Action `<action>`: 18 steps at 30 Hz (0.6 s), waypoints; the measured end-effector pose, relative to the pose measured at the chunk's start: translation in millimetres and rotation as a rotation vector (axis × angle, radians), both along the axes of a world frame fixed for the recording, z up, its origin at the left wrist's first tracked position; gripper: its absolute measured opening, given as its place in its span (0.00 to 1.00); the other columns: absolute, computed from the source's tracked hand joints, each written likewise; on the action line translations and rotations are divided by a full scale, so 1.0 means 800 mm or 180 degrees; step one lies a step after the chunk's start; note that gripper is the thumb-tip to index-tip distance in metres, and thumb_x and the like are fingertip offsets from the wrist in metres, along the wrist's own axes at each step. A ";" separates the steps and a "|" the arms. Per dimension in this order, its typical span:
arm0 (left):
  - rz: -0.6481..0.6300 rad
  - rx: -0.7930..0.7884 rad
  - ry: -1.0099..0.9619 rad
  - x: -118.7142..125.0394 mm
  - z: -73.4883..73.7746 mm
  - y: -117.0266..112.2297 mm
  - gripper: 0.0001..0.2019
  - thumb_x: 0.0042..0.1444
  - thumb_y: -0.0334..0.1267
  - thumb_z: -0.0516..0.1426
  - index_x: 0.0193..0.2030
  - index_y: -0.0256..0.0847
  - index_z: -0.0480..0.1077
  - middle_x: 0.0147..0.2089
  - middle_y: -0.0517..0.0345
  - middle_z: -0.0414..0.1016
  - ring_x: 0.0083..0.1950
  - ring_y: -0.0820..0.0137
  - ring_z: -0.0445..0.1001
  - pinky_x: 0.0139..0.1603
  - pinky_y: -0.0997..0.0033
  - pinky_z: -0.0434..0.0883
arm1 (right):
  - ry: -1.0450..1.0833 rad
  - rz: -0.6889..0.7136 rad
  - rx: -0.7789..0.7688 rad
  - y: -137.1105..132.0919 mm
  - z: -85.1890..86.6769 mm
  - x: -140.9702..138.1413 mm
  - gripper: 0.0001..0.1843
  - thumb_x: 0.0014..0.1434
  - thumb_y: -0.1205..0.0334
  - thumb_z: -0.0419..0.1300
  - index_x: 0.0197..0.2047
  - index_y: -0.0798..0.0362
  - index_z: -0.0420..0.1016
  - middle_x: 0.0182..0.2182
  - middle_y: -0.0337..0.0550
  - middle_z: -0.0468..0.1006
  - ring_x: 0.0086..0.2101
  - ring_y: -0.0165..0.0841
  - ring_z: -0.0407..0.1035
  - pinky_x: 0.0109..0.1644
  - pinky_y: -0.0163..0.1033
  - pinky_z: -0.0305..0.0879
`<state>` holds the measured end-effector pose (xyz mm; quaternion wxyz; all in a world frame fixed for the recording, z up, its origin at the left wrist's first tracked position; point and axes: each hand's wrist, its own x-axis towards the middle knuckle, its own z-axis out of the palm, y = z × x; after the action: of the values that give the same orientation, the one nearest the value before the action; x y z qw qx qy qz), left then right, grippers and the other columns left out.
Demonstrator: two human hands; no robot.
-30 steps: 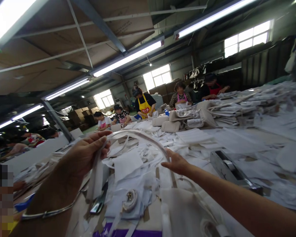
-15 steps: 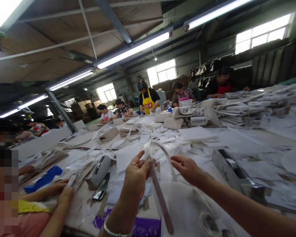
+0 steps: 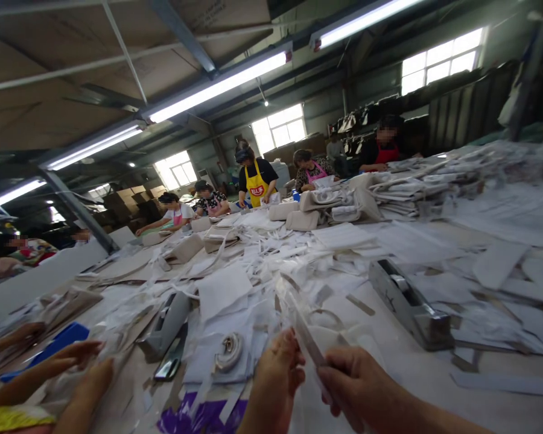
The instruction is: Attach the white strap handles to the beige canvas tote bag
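Observation:
A long greyish-beige strap (image 3: pixel 308 337), partly covered in thin whitish see-through wrapping, slants from the middle of the head view toward the lower right. My right hand (image 3: pixel 366 380) is closed round its lower part, with the thumb on top. My left hand (image 3: pixel 278 374) is beside the strap on the left, fingers curled together at the edge of the wrapping; their exact hold is partly hidden. The strap's upper end bends over above both hands. Left of my left hand, a coiled pale strap (image 3: pixel 230 352) lies on stacked white sheets (image 3: pixel 224 295).
Grey tape dispensers stand on the right (image 3: pixel 407 304) and left (image 3: pixel 165 325), a phone (image 3: pixel 172 361) beside the left one. Purple plastic (image 3: pixel 203 416) lies at the front. A co-worker's hands (image 3: pixel 84 367) are at the left, near a blue tray (image 3: pixel 49 352). Other people work across the table.
Both hands have come lower, bringing the strap down. My right hand now grips the strap's lower part, and my left hand has left its upper part. The coiled strap is now uncovered.

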<state>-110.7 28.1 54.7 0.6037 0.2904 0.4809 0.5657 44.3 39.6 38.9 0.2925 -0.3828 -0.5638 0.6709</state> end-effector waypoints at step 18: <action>0.0151 0.0641 0.1732 0.046 0.009 -0.039 0.25 0.51 0.62 0.63 0.27 0.38 0.78 0.18 0.58 0.69 0.21 0.75 0.61 0.23 0.76 0.59 | 0.0970 -0.0244 -0.1305 0.001 0.000 0.025 0.13 0.53 0.52 0.63 0.30 0.53 0.69 0.18 0.29 0.62 0.16 0.20 0.43 0.19 0.30 0.36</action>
<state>-74.3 -3.5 61.9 0.4073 0.4786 0.5733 0.5258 64.7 40.7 39.0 0.3157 -0.3497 -0.3504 0.8095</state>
